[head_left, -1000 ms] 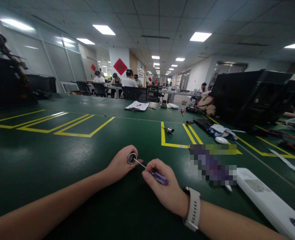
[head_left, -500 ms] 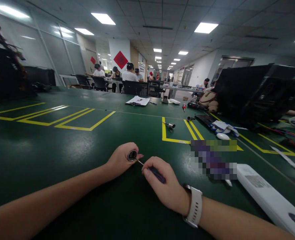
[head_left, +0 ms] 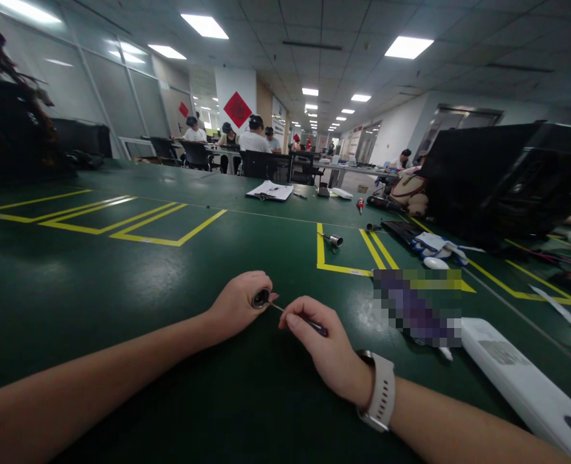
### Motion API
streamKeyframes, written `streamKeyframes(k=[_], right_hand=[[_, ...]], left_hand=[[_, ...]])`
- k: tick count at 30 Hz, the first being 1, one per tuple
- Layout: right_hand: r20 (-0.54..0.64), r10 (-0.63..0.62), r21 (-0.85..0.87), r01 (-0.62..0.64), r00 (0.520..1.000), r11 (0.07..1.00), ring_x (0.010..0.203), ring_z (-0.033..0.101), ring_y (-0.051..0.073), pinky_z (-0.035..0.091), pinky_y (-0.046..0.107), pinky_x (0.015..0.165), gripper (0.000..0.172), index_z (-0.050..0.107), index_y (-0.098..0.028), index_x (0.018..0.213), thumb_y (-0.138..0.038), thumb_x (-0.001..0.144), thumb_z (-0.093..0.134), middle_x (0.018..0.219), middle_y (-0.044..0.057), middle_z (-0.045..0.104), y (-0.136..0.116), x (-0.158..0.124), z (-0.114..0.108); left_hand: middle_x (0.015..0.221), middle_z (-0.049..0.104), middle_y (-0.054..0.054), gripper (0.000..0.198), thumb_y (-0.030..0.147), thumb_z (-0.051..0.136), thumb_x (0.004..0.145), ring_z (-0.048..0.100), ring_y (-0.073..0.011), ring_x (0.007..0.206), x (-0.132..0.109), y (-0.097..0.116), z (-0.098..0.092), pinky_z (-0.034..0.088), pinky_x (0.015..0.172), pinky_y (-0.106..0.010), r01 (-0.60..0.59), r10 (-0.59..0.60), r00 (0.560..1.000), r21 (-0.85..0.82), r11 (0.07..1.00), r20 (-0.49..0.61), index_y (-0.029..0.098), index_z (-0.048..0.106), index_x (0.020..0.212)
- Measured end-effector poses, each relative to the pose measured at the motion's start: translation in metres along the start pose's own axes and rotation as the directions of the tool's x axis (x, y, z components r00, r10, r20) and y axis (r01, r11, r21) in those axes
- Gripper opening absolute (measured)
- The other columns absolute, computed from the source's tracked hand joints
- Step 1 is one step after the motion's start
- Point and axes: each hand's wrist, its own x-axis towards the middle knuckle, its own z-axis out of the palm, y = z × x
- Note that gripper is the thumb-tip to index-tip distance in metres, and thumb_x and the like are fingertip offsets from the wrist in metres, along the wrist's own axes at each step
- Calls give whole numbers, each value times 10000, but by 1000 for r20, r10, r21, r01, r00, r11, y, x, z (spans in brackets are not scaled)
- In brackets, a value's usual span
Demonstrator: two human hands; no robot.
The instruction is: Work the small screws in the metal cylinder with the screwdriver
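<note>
My left hand [head_left: 237, 301] is closed around a small round metal cup-like part [head_left: 260, 298], its open dark end facing me. The rest of that part is hidden by the fingers. In my right hand [head_left: 331, 345] is a screwdriver with a dark purple handle [head_left: 319, 329], pinched between thumb and fingers. Its thin shaft points left and reaches the side of the metal part; whether the tip sits in a screw is too small to tell. Further off on the green table [head_left: 169, 386] lies a similar metal part [head_left: 335, 240] inside a yellow tape outline.
A white elongated device [head_left: 508, 361] lies at the right, beside a blurred-out purple item [head_left: 414, 309]. Behind these are a white mouse [head_left: 435, 263], a glove [head_left: 437, 246] and a red screwdriver [head_left: 360, 205]. A clipboard [head_left: 270, 190] lies at the back; black computer cases [head_left: 503, 180] flank the table.
My right hand has rolled slightly, and less of the screwdriver handle shows. The left hand still grips the metal part. The whole view has shifted a little.
</note>
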Motion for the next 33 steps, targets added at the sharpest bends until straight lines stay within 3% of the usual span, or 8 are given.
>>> streamKeyframes(k=[4,7,9,12,15,21,28,33], right_hand=[[35,63,224,-70,997,972,688,524,139,402,275,652,130,598,-161,722,-215,798,507,704,15,588,6,4,0],[61,142,462,-154,988,874,670,542,139,409,270,623,118,584,-157,724,-224,783,507,703,26,602,10,9,-1],[95,180,530,-202,979,824,662,552,136,410,262,608,105,581,-154,733,-229,773,520,718,32,612,11,11,-1],[114,186,547,-218,976,808,653,554,131,412,257,602,107,587,-152,745,-231,776,523,731,34,618,10,11,-1],[60,140,490,-152,988,858,665,550,130,414,260,622,114,598,-154,751,-216,793,512,726,28,619,12,10,-1],[55,116,408,-128,992,904,655,542,129,407,271,640,135,604,-147,728,-194,799,499,693,23,611,15,7,-2],[106,162,547,-193,981,815,623,538,124,395,259,601,122,593,-143,717,-185,778,497,687,28,610,11,9,-2],[62,140,512,-152,988,846,635,533,127,395,264,614,130,602,-148,718,-199,783,502,697,29,618,13,9,-1]], left_hand=[[612,473,26,173,220,501,775,467,-128,592,0,2,-1,345,558,-252,-27,26,999,28,999,20,181,471,609],[588,451,38,197,249,517,764,452,-117,570,0,1,-1,336,534,-239,20,-20,1000,-47,999,1,183,449,591],[574,435,47,215,271,533,749,437,-108,557,1,0,-1,334,519,-229,58,-58,998,-103,993,3,184,432,581],[571,429,52,223,290,546,735,430,-105,553,2,0,-1,338,515,-224,79,-75,997,-149,986,31,185,425,581],[589,448,43,176,250,525,743,445,-112,566,1,0,-1,346,527,-232,64,-61,998,-96,993,34,183,444,602],[637,492,16,108,99,483,710,479,-131,619,-2,0,-1,362,585,-256,-64,60,996,49,997,67,175,484,633],[603,456,41,127,129,497,722,460,-108,567,-1,0,-4,353,548,-230,-29,35,997,-83,996,70,185,435,626],[595,450,46,142,171,500,744,447,-99,552,0,-1,-3,345,531,-220,-29,35,998,-102,994,56,181,431,621]])
